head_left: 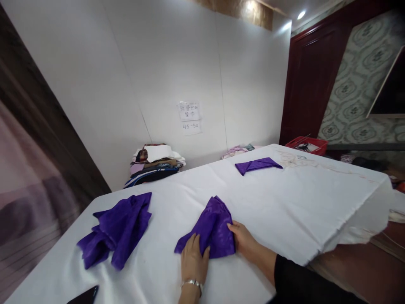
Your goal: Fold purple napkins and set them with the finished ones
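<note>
A purple cloth napkin (215, 226), loosely folded and creased, lies on the white-covered table in front of me. My left hand (193, 257), with a silver bracelet at its wrist, rests on the napkin's lower left part. Its fingers are stretched out and the thumb stands apart, with cloth showing between them. On the other side, my right hand (243, 241) pinches the napkin's right edge between thumb and fingers. A crumpled heap of purple cloth (122, 226) lies to the left. Farther back on the right is a flat, folded purple napkin (258, 164).
The white table cover (272, 211) hangs over the right edge. A stack of folded clothes (155, 164) stands behind the table by the white wall. A red basket (306, 145) is at the far right. A dark flat object (85, 295) lies at the near left edge.
</note>
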Motion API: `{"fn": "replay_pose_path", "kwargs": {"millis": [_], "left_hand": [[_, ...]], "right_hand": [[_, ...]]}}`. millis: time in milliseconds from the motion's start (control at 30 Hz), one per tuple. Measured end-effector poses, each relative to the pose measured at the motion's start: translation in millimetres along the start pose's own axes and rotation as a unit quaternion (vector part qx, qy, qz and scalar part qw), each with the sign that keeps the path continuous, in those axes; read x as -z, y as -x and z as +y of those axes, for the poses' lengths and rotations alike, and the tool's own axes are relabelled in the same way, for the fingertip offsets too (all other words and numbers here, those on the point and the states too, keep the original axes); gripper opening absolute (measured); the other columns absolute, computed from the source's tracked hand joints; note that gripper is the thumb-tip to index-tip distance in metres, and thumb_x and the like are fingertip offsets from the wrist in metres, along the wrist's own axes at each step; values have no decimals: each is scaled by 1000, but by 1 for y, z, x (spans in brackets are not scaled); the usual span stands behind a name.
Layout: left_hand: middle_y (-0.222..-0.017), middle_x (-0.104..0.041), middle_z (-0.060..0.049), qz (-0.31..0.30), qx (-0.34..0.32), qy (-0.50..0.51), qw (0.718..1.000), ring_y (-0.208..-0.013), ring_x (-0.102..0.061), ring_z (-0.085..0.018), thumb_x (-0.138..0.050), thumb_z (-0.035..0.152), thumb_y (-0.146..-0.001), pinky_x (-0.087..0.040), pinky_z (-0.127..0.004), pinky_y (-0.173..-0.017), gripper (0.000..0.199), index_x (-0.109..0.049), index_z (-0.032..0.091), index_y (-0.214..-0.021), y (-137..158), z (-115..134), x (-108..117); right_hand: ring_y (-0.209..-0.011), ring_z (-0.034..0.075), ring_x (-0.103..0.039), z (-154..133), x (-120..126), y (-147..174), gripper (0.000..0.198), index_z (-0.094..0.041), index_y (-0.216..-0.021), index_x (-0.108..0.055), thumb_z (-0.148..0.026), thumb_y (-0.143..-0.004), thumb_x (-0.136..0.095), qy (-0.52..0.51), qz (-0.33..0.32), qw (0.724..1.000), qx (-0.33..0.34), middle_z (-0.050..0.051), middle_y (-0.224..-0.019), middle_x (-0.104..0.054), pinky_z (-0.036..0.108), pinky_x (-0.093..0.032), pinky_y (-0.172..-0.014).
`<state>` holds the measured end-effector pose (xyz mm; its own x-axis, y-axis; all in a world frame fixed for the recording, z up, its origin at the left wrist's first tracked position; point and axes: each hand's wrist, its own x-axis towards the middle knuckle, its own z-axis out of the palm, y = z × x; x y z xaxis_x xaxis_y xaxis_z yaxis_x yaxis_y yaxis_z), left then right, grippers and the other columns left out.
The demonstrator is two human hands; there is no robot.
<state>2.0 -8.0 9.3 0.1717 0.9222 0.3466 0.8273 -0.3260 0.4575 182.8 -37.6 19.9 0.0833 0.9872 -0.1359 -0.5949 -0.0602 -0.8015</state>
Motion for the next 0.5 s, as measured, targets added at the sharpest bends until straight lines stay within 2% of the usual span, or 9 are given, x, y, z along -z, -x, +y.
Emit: {"fn": "replay_pose_path", "kwargs": {"millis": [133, 233, 400, 500], "left_hand": [[-114, -60, -14, 12, 32, -36, 999, -106, -53, -28, -48, 29, -77, -42, -45, -90, 43, -52, 14, -117, 2, -13, -6], [-103, -65, -11, 24, 28, 41, 999, -97, -59, -26, -45, 29, -76, -45, -41, -87, 37, -57, 16, -109, -6, -12, 1], [-99, -65, -7, 113, 90, 177, 974, -88, -62, -22, -46, 43, -76, -49, -34, -82, 38, -56, 19, -104, -19, -3, 35], [-100, -64, -6, 127, 86, 211, 965, -89, -61, -20, -48, 44, -74, -48, -32, -83, 39, -54, 19, -104, -27, 1, 55]], "right_hand": [[-76, 22, -64, 0, -4, 1, 30, -17, -90, -62, -28, -64, -69, 29, -3, 1000, 3, 3, -78, -69, 38, -47, -77], [-69, 20, -64, 2, -7, -5, 27, -17, -86, -63, -22, -60, -70, 50, 7, 999, -7, 2, -73, -69, 37, -48, -74], [-60, 19, -63, -14, 10, -5, 23, -15, -82, -63, -25, -62, -70, 57, -26, 997, -47, 3, -66, -68, 35, -49, -66], [-60, 19, -64, -37, 29, -2, 29, -15, -86, -63, -29, -62, -73, 88, -69, 991, -70, 4, -69, -69, 35, -49, -65]]}}
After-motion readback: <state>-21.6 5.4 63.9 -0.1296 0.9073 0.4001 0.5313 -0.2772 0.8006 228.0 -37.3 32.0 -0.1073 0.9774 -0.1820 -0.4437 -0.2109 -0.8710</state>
